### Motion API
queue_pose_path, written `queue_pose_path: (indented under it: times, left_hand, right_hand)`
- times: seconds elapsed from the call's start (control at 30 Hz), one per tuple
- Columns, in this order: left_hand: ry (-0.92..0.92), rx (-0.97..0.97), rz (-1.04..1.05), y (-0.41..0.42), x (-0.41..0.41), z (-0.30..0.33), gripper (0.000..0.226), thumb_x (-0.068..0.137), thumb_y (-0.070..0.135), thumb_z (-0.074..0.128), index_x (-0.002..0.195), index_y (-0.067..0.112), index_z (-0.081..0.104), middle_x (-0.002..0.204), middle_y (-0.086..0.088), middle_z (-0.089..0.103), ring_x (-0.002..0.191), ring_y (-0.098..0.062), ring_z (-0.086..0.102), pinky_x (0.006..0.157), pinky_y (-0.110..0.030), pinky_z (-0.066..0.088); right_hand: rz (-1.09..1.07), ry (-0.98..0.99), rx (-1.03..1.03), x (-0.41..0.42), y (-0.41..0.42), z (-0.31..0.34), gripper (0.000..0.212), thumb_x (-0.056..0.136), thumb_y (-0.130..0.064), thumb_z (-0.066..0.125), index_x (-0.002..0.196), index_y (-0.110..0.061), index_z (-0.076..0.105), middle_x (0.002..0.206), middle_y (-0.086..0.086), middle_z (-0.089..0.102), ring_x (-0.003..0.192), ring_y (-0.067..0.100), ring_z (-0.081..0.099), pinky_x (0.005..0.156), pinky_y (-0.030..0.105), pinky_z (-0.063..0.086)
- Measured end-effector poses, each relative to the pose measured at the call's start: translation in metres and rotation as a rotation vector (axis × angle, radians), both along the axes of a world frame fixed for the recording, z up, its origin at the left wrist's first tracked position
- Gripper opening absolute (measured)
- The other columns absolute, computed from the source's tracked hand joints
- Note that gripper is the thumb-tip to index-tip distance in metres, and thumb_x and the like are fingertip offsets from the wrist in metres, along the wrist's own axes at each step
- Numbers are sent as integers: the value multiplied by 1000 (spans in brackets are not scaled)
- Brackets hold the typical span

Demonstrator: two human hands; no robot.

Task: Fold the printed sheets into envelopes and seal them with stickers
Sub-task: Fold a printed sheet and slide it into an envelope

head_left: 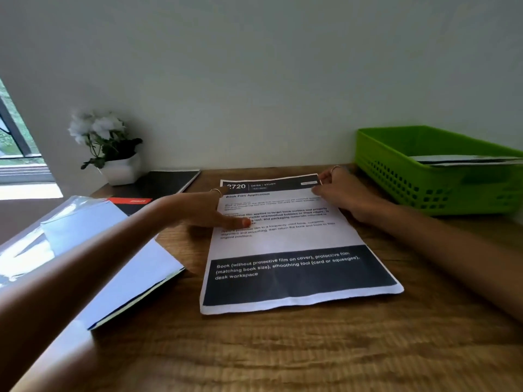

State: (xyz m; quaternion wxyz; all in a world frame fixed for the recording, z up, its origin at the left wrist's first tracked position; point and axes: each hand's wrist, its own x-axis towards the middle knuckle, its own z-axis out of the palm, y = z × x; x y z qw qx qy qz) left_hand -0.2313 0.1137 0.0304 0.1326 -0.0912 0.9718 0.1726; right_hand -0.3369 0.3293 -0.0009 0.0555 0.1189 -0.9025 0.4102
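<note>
A printed sheet [288,241] with black header and footer bands lies flat on the wooden desk [283,349], unfolded. My left hand [203,207] rests on the sheet's upper left edge, thumb pressing down on the text. My right hand [342,193] pinches the sheet's far right corner between thumb and fingers. A stack of more white sheets [119,264] sits to the left under my left forearm. No stickers are visible.
A green plastic basket [396,176] holding folded papers stands at the back right. A white pot of white flowers [113,154] sits back left, with a dark notebook [167,179] and a red-and-black booklet [133,203] beside it. Clear plastic film [25,244] lies far left.
</note>
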Motion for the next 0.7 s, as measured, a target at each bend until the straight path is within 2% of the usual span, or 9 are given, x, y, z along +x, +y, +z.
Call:
queue_pose_path:
  times: [0.07, 0.17, 0.23, 0.3, 0.4, 0.5, 0.57, 0.63, 0.7]
  left_hand:
    - [27, 13, 20, -7, -6, -7, 104, 63, 63, 65, 145, 20, 18, 135, -2, 51, 98, -13, 52, 96, -30, 41]
    - [139, 86, 78, -18, -9, -18, 107, 52, 65, 74, 139, 22, 29, 126, 1, 56, 102, -14, 57, 91, -32, 48]
    - [293, 244, 86, -24, -12, -25, 100, 49, 54, 84, 130, 31, 31, 112, 9, 59, 93, -6, 60, 82, -26, 51]
    - [402, 409, 90, -25, -13, -31, 110, 55, 29, 87, 138, 36, 15, 101, 13, 58, 88, -3, 60, 81, -24, 50]
    - [537, 400, 109, -24, -13, -36, 120, 57, 21, 86, 144, 31, 5, 87, 9, 62, 78, -7, 65, 84, -32, 54]
    - [550, 249, 123, -27, -9, -34, 98, 54, 46, 82, 136, 25, 33, 87, 6, 64, 76, -6, 64, 73, -29, 55]
    - [515, 116, 108, -28, -7, -34, 82, 48, 64, 74, 115, 19, 57, 96, 2, 64, 82, -12, 64, 74, -36, 57]
    - [535, 59, 73, -28, -5, -36, 64, 57, 60, 73, 105, 19, 64, 105, 3, 62, 92, -15, 61, 81, -38, 53]
    - [568, 2, -7, -26, -4, -36, 47, 68, 54, 71, 108, 28, 65, 114, 6, 63, 99, -13, 56, 85, -31, 45]
  right_hand:
    - [-30, -27, -104, -4, -4, -3, 35, 83, -5, 61, 116, 7, 55, 104, 24, 61, 101, 34, 59, 88, 41, 47]
    - [-49, -102, -303, -12, -7, -3, 39, 83, -3, 64, 119, -5, 50, 109, 14, 61, 95, 25, 59, 78, 34, 48]
    - [-31, -106, -370, -19, -9, -4, 43, 82, 1, 64, 121, -8, 49, 109, 8, 60, 95, 20, 57, 78, 29, 47]
    - [-3, -89, -398, -21, -8, -9, 43, 82, 4, 62, 121, -8, 51, 109, 6, 61, 95, 19, 59, 79, 29, 50]
    - [15, -35, -320, -24, -1, -18, 32, 86, -2, 58, 116, -12, 60, 105, 9, 66, 92, 22, 63, 79, 32, 53]
    - [84, 42, -215, -20, 5, -17, 26, 87, -11, 59, 111, -16, 66, 101, 7, 69, 96, 23, 64, 88, 39, 52]
    - [157, 138, -148, -13, 9, -15, 26, 86, -5, 59, 108, -14, 69, 99, 6, 70, 91, 18, 64, 84, 26, 51]
    - [209, 264, -5, -4, 12, -12, 29, 81, 5, 56, 99, -12, 72, 91, 3, 68, 80, 10, 60, 71, 9, 43]
    - [210, 312, 105, 3, 12, -10, 32, 77, 6, 54, 92, -15, 73, 88, 2, 67, 81, 10, 58, 69, 11, 40]
